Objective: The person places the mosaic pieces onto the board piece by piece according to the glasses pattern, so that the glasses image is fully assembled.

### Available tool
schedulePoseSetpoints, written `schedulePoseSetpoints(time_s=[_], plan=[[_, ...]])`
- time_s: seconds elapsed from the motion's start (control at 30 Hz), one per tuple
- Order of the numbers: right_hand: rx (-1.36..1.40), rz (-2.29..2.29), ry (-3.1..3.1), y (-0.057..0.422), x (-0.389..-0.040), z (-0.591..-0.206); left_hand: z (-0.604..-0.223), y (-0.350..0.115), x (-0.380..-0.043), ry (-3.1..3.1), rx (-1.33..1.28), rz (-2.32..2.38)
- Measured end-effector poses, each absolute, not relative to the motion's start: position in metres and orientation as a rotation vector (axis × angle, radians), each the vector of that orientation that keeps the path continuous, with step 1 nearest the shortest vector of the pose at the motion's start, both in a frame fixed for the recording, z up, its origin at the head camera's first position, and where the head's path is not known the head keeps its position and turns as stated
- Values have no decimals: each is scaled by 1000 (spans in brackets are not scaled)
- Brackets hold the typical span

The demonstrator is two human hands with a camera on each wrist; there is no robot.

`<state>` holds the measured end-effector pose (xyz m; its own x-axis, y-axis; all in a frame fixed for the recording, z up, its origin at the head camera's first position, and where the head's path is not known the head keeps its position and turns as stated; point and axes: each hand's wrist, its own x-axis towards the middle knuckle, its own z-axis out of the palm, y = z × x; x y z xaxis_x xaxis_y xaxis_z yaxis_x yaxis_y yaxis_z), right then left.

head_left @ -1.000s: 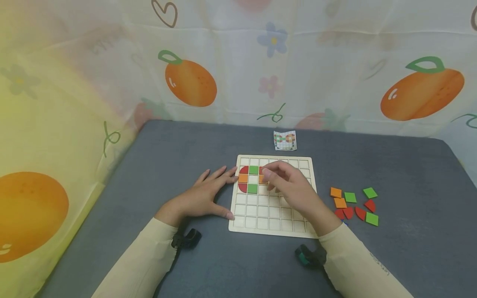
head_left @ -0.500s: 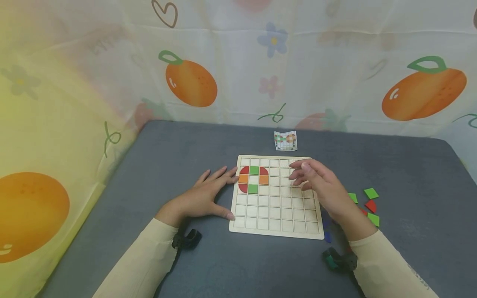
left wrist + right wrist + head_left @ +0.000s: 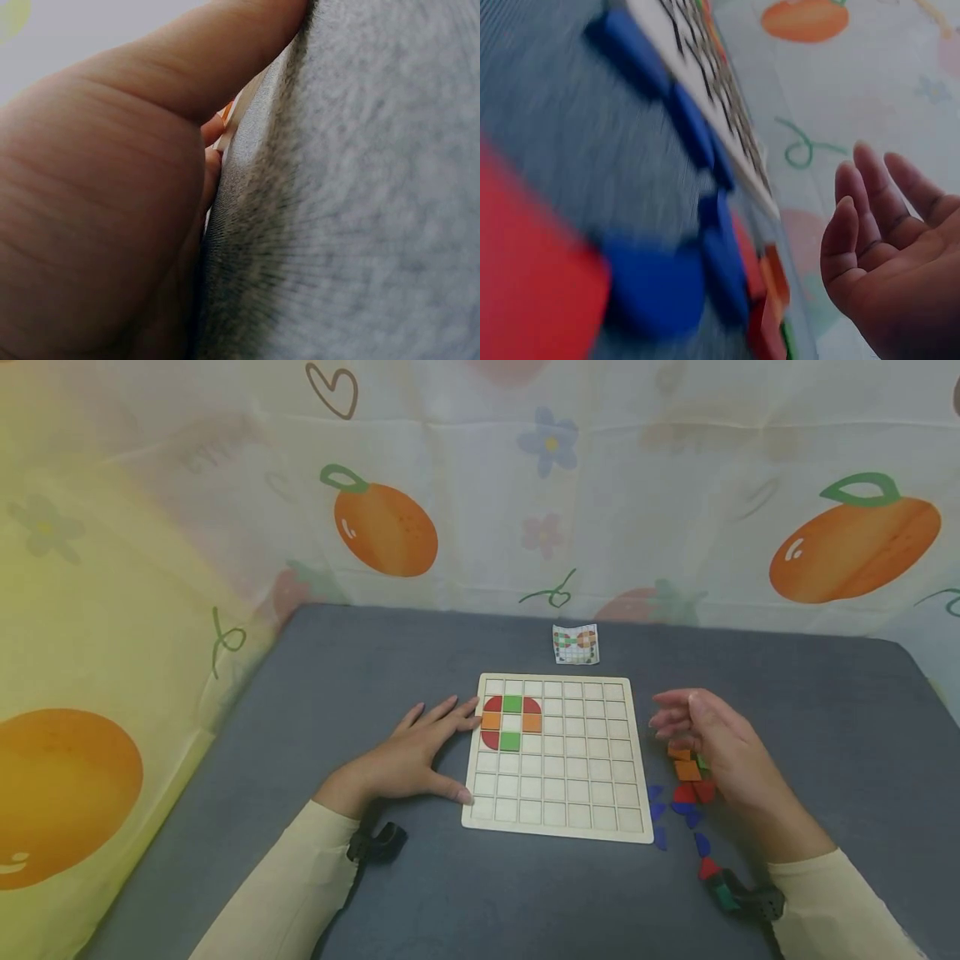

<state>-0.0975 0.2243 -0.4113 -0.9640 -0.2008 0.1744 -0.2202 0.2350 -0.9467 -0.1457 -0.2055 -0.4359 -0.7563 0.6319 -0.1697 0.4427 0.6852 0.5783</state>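
A pale wooden grid board point(image 3: 555, 793) lies on the grey table. Near its upper left sit red quarter-round tiles point(image 3: 532, 704), green square tiles point(image 3: 510, 741) and orange square tiles point(image 3: 532, 722), grouped around a bare cell. My left hand point(image 3: 408, 752) rests spread at the board's left edge, fingertips and thumb touching it. My right hand point(image 3: 723, 752) is over the loose tiles right of the board, its fingers loosely bent with nothing between them. In the right wrist view the right hand point(image 3: 892, 232) shows an upturned palm, also holding nothing. Part of the loose pile is hidden beneath it.
A small printed pattern card point(image 3: 576, 645) lies behind the board. Loose orange tiles point(image 3: 686, 770), red tiles point(image 3: 708, 867) and blue tiles point(image 3: 702, 843) lie right of the board, several of the blue ones close to its edge. A fruit-printed cloth point(image 3: 465, 485) hangs behind the table.
My right hand has moved right, from the tiles on the board to above the loose tiles, uncovering the red and orange tiles in the third column. My left hand has stayed in place.
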Motion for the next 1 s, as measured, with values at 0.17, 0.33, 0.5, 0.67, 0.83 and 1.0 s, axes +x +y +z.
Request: schedulePoseSetpoints(time_s=[0.17,0.33,0.5,0.67,0.83,1.0], plan=[[402,1804,-2487,242,-93,-418,-438,-206,-147,2548,845,741],[356,1745,-2507,259,-89,-420,-439,-206,-147,2553,843,741],[314,1716,-2509,278,-87,-421,-438,-206,-146,2557,833,730],[261,1625,-2544,297,-87,-425,-437,-205,-146,2555,845,744],[180,1562,-2578,317,-87,-428,-436,-205,-146,2553,855,756],[93,1391,-2705,334,-84,-433,-437,-205,-146,2558,860,746]])
